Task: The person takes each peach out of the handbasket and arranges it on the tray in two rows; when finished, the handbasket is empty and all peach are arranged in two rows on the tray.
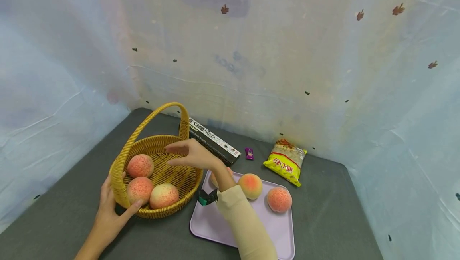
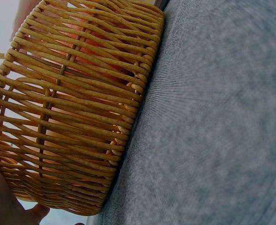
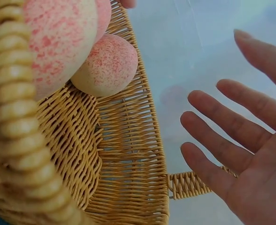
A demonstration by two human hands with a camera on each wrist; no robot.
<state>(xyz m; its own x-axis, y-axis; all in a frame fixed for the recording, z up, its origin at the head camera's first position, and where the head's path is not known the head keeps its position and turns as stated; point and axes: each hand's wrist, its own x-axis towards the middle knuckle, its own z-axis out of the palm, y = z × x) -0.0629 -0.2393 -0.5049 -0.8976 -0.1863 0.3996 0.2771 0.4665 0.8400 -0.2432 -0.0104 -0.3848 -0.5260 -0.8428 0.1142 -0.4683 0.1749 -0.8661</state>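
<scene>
A woven wicker basket (image 1: 158, 172) with a tall arched handle (image 1: 154, 118) stands on the left of a dark grey table (image 1: 323, 212), holding three pink-speckled peaches (image 1: 140, 165). A person's left hand (image 1: 109, 208) braces the basket's near rim from outside, thumb and fingers pressed against the weave; the left wrist view shows the wicker wall close up, with peach colour glowing through the gaps. The right hand (image 1: 190, 154) hovers flat above the basket's open middle, fingers straight and spread, holding nothing; the right wrist view shows its fingers (image 3: 222, 150) apart over the basket floor, with peaches at the far side. Just beside the basket lies a lilac tray (image 1: 248, 228) carrying two more peaches (image 1: 250, 186) in plain view and a third partly hidden behind the cream sleeve (image 1: 244, 224). Behind the tray, along the pale draped backdrop (image 1: 287, 52), lie a black pasta box (image 1: 212, 140), a small purple wrapper (image 1: 249, 153) and a yellow packet (image 1: 286, 162).
</scene>
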